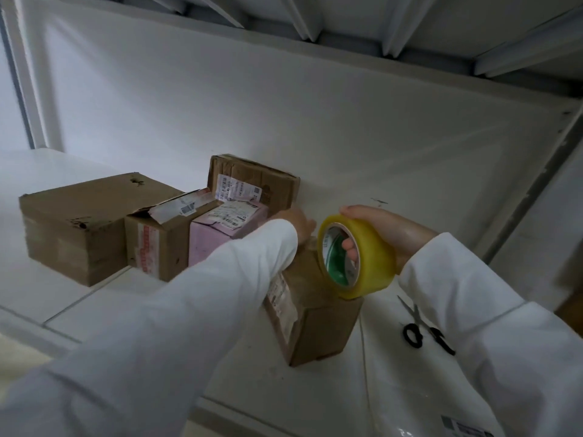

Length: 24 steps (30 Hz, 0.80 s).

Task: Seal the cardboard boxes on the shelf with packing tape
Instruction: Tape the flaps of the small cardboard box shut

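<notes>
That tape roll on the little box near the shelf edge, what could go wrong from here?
The small box sits close to the shelf front, so pulling the tape roll in the right hand might drag it off, though the left hand steadies it. The scissors lie under the right sleeve and could get knocked.

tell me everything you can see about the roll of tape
The roll of tape is a wide ring of yellowish clear packing tape on a core with a green and white printed liner. It stands on edge on top of the nearest cardboard box, its opening facing the camera. The right hand grips it, fingers over the outside and a fingertip showing inside the core.
</notes>
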### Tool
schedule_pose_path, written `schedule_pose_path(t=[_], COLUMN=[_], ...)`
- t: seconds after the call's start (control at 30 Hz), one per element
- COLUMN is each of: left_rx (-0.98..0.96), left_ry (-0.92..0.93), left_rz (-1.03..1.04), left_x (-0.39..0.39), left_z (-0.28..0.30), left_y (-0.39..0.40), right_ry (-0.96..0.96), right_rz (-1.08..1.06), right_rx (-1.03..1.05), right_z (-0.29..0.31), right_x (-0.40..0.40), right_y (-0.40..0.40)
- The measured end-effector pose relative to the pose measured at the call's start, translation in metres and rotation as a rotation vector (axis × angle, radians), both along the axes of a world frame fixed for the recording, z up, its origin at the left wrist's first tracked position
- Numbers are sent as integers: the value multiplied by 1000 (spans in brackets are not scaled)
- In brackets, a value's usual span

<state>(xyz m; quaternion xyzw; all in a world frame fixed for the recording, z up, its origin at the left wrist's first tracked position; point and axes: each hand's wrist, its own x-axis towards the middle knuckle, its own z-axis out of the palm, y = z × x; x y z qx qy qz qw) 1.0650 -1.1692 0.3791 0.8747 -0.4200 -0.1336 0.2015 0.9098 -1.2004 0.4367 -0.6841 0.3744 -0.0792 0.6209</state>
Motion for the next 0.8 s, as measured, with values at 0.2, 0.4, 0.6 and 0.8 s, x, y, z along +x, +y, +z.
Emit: schedule_pose_path(t=[0.2,0.4,0.6,0.8], left_rx=[76,69,79,87], left_ry=[2,-14,-37,43], left_rz=[35,46,112,170], left_x=[4,7,6,6], left_z=[-27,-27,-29,-28], left_y=[-16,-19,-22,-24], right_ry=[-3,-18,198,465], right_rz=[22,44,125,209], right_rx=[-31,8,-88,-112], right_z=[1,1,19,5], right_x=[3,-4,-27,-67], right_y=[-3,-8,2,7])
